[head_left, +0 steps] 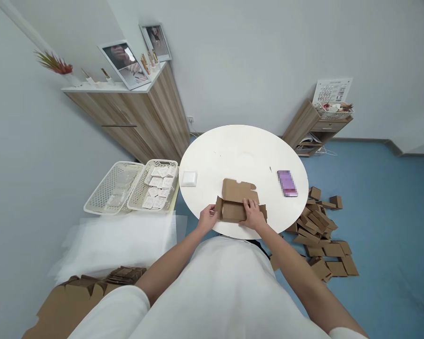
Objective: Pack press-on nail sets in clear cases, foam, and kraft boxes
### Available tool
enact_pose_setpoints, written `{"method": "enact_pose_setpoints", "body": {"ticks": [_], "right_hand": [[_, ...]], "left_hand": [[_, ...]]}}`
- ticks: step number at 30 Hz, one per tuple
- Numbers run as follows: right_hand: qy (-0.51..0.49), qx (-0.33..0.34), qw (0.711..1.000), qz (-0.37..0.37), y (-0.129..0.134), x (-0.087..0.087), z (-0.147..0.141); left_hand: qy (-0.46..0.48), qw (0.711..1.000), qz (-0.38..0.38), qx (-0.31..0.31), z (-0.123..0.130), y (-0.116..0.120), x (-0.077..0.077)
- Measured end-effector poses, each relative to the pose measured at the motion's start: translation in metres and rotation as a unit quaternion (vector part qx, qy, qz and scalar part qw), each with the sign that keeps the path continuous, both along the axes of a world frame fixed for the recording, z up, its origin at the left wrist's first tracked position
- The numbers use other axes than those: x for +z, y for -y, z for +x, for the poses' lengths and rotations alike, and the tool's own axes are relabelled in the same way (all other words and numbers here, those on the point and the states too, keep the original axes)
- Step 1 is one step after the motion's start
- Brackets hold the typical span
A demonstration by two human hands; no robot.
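A partly folded brown cardboard box (233, 212) lies on the white round table (240, 146) close to my body, its lid flap tilted away from me and its side flaps sticking up. My left hand (207, 218) grips the left side flap, fingers closed around its edge. My right hand (253, 215) lies across the right part of the box, fingers stretched out over the fold between base and lid. Left of the box sits a small white square packet (189, 178). To the right is a purple phone-like rectangle (287, 183), blurred by pixels.
Two white perforated baskets (136, 207) stand left of the table, one holding small white packets. White sheets (127, 240) and flat cardboard (63, 306) lie nearer me. Many folded boxes (318, 226) are piled on the floor at right. Wooden cabinets (166, 108) stand behind.
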State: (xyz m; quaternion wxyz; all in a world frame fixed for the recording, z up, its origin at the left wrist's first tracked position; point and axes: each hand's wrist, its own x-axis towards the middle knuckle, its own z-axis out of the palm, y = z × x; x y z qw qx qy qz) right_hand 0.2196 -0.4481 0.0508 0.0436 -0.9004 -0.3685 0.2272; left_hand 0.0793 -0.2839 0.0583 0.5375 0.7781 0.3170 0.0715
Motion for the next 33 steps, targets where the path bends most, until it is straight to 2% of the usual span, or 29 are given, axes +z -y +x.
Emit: {"method": "enact_pose_setpoints", "body": {"ticks": [6, 14, 23, 27, 33], "right_hand": [[-0.017, -0.016, 0.999, 0.031, -0.009, -0.008, -0.013], [-0.061, 0.014, 0.996, 0.058, 0.004, -0.01, -0.004], [-0.08, 0.029, 0.996, 0.029, 0.004, -0.001, -0.005], [-0.072, 0.05, 0.996, 0.019, 0.009, -0.001, -0.005], [-0.031, 0.076, 0.996, -0.04, 0.01, 0.001, -0.007]], "left_hand": [[-0.022, 0.998, 0.05, 0.013, 0.005, 0.007, -0.001], [-0.06, 0.993, 0.096, -0.031, -0.006, -0.001, -0.013], [-0.126, 0.981, 0.134, -0.056, 0.016, 0.001, -0.018], [-0.145, 0.982, 0.109, -0.05, 0.02, -0.003, -0.018], [-0.18, 0.982, 0.06, -0.016, 0.023, -0.011, -0.019]]}}
